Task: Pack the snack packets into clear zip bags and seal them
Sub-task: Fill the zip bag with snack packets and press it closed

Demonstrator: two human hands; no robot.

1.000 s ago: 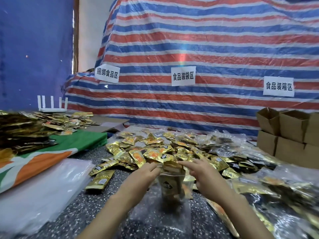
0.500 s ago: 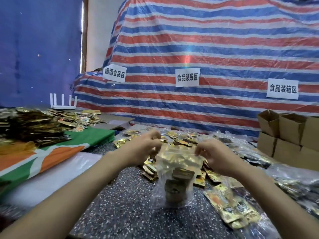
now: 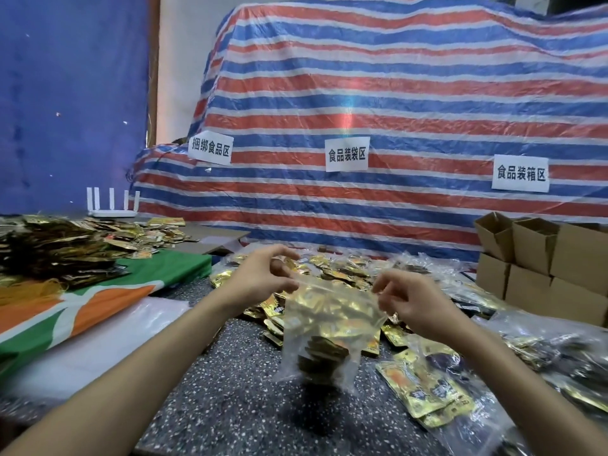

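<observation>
Far left: a heap of gold foil snack packets (image 3: 59, 248) lies on a green, orange and white cloth (image 3: 98, 301), with a white router with upright aerials (image 3: 112, 205) behind it. Neither is in use.

Left hand (image 3: 263, 278): raised over the dark speckled tabletop (image 3: 230, 406), thumb and forefinger pinched narrow on the left top corner of a clear plastic zip bag (image 3: 329, 320); the other fingers are spread loose above.

The bag hangs between the two hands and, judging by the shadow under it, clear of the table. A small stack of gold packets (image 3: 324, 353) sits low inside, slightly tilted. Behind it a loose spread of gold packets (image 3: 342, 274) covers the table.

Right hand (image 3: 411, 304): pinched likewise on the right top corner, a little lower than the left.

Governing relation – the zip strip runs left to right, stretched taut from one pinch to the other, with the load hanging straight below. Each hand holds one end, so either can run along the strip to close it. Whether any part is already pressed shut cannot be told.

Right: filled clear bags (image 3: 526, 340) – then stacked open brown cardboard boxes (image 3: 543, 268).
</observation>
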